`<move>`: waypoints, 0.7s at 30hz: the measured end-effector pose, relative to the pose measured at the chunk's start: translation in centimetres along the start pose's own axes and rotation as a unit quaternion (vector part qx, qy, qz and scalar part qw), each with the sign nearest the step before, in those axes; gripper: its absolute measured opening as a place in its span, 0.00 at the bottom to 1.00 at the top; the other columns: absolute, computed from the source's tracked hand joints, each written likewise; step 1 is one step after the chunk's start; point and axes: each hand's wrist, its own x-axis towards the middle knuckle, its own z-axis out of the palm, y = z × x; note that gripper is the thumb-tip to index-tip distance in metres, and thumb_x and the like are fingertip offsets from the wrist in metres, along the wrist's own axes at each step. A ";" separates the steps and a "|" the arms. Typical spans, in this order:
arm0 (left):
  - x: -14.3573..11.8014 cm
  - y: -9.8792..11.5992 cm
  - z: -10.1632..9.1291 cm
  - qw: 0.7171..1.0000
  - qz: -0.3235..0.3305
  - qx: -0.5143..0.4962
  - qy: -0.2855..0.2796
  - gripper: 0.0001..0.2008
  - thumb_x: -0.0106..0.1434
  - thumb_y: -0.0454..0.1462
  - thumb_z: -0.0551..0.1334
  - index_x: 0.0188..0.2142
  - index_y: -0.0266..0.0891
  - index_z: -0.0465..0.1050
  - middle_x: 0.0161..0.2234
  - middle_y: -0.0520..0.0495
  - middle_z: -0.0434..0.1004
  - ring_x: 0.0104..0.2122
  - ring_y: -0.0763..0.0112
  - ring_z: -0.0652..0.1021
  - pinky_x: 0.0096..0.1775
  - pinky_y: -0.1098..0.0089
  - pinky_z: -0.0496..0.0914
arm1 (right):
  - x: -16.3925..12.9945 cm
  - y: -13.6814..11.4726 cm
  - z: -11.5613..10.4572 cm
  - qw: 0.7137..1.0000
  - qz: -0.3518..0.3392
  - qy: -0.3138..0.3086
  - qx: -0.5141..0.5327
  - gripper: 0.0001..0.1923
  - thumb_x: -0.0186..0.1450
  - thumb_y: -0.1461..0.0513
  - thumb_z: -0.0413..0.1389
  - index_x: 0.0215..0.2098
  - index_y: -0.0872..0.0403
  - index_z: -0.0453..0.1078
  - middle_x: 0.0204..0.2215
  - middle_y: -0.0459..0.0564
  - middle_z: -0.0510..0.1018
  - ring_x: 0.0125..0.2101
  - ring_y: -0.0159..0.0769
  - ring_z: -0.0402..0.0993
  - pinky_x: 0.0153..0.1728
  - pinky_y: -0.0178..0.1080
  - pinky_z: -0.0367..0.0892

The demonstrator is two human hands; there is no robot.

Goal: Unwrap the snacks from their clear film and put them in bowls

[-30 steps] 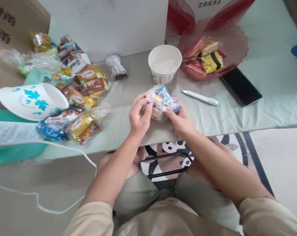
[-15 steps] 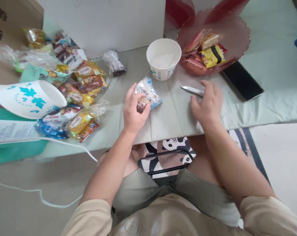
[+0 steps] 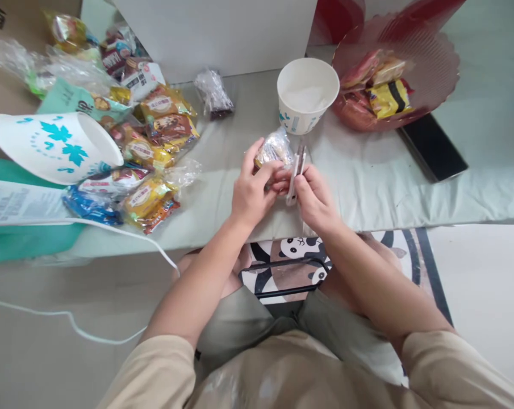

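Observation:
My left hand (image 3: 253, 184) is closed around a snack in a clear, shiny wrapper (image 3: 276, 149), just in front of a white paper cup (image 3: 308, 94) with blue leaf prints. My right hand (image 3: 316, 196) grips a slim white tool with a darker tip, apparently a small utility knife (image 3: 296, 177), held nearly upright. The knife is right beside the wrapped snack, and both hands meet there. Whether its tip touches the wrapper, I cannot tell. My fingers hide part of the snack.
Many wrapped snacks (image 3: 158, 128) lie heaped at the left, near a tipped paper cup (image 3: 54, 149). A clear packet (image 3: 214, 94) stands by the white box (image 3: 218, 34). At right are a pink scalloped bowl (image 3: 442, 68) with snacks and a black phone (image 3: 433, 149). A white cable (image 3: 124, 230) hangs over the edge.
My right hand has picked up the utility knife from the table and brought it left to the snack. My left hand has the snack raised and turned, and the view has shifted.

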 end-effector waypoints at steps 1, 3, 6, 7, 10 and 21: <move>-0.1 -0.1 0.0 1.000 0.006 0.006 -0.007 0.15 0.58 0.40 0.72 0.45 0.48 0.77 0.68 0.46 0.65 0.61 0.54 0.74 0.56 0.60 0.74 | 0.3 0.0 0.4 1.000 -0.003 0.005 -0.002 0.24 0.66 0.37 0.55 0.41 0.46 0.67 0.41 0.47 0.81 0.38 0.35 0.80 0.39 0.38 0.77; -0.2 -0.5 0.0 0.999 0.024 0.017 -0.022 0.20 0.58 0.40 0.72 0.50 0.47 0.73 0.68 0.42 0.65 0.64 0.53 0.72 0.58 0.59 0.73 | 0.8 0.1 0.4 1.000 0.000 0.023 -0.007 0.26 0.64 0.35 0.55 0.42 0.46 0.67 0.44 0.47 0.81 0.41 0.35 0.80 0.41 0.39 0.78; -0.2 -1.4 0.2 0.999 0.045 -0.002 -0.018 0.30 0.59 0.44 0.71 0.59 0.47 0.65 0.68 0.38 0.64 0.65 0.53 0.71 0.58 0.59 0.74 | 1.2 0.2 0.0 0.999 0.006 0.026 -0.017 0.27 0.64 0.34 0.55 0.43 0.46 0.66 0.48 0.48 0.81 0.42 0.35 0.80 0.40 0.38 0.77; -0.2 -1.7 0.3 0.999 0.047 -0.012 -0.011 0.33 0.59 0.45 0.71 0.61 0.47 0.62 0.68 0.38 0.64 0.65 0.53 0.71 0.57 0.59 0.74 | 1.2 0.3 -0.1 1.000 0.002 0.024 -0.018 0.26 0.65 0.35 0.55 0.43 0.46 0.66 0.48 0.48 0.81 0.42 0.35 0.80 0.40 0.38 0.77; 0.3 -1.9 0.4 0.998 0.055 -0.003 -0.002 0.30 0.61 0.49 0.70 0.60 0.46 0.66 0.67 0.38 0.66 0.65 0.52 0.71 0.59 0.58 0.73 | 1.2 0.7 -0.2 0.999 -0.025 0.020 -0.028 0.22 0.68 0.39 0.54 0.43 0.47 0.67 0.49 0.48 0.80 0.42 0.34 0.79 0.40 0.38 0.76; 0.5 -1.4 0.4 0.974 0.135 0.183 0.007 0.17 0.73 0.50 0.55 0.45 0.44 0.76 0.67 0.40 0.70 0.64 0.57 0.74 0.59 0.61 0.73 | 0.3 -0.5 -1.0 0.941 -0.045 0.132 -0.309 0.20 0.71 0.47 0.52 0.40 0.52 0.77 0.28 0.46 0.79 0.28 0.33 0.72 0.34 0.38 0.67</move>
